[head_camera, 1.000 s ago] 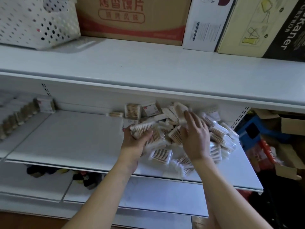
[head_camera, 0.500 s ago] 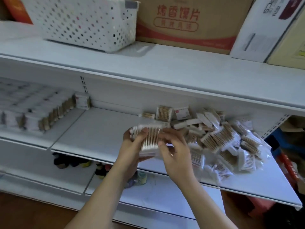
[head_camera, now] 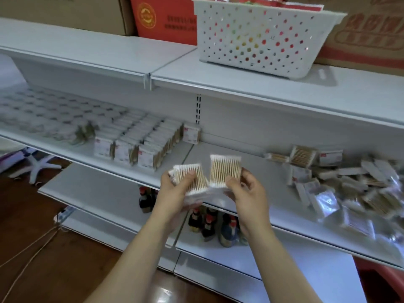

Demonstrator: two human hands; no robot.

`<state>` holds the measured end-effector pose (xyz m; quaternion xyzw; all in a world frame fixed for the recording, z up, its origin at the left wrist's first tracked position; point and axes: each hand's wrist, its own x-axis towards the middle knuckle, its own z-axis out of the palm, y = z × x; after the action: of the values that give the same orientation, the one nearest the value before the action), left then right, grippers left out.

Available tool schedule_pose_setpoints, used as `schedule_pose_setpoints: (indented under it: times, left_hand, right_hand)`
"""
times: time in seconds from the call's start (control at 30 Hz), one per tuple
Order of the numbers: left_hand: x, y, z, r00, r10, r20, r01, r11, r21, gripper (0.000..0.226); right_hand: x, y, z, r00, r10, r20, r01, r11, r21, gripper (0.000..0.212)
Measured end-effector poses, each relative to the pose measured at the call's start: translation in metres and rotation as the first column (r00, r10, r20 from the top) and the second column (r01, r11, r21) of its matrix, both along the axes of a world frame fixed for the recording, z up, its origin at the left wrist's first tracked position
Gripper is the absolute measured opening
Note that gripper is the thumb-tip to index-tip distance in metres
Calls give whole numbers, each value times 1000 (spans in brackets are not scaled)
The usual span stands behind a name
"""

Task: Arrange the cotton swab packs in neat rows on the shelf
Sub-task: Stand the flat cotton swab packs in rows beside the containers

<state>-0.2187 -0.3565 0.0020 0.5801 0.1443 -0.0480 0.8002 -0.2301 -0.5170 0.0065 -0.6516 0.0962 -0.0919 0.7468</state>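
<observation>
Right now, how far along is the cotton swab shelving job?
Done: upright rows of white-labelled swab packs fill the left part of the white metal shelf. In hand: the left hand and right hand each hold clear packs of wooden-stemmed swabs. Left: a loose heap of packs on the right, roughly half the job.

blurred print on red box [head_camera: 166, 20], none readable
</observation>
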Motion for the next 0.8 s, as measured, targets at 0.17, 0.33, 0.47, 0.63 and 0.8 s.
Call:
schedule_pose_setpoints:
  times: [0.17,0.33,0.47,0.63,0.8]
  left_hand:
    - [23,23,-1,998,-29,-51,25,998,-63,30]
    - [50,34,8,986,-162,27,164,976,-140,53]
    - [75,43,11,988,-144,50,146,988,-50,47]
    - [103,49,11,998,-15,66,16,1000,-2,61]
    - [121,56,9,996,60,72,-61,998,12,54]
  right_hand:
    - [17,24,-4,944,94,316,-10,966,-257,41]
    - [49,34,-16,938,143,315,-64,966,-249,54]
    - [77,40,-13,937,113,332,-56,983,-176,36]
    - [102,45,-5,979,175,100,-155,971,-181,29]
    - [129,44,-13,994,103,20,-98,980,-176,44]
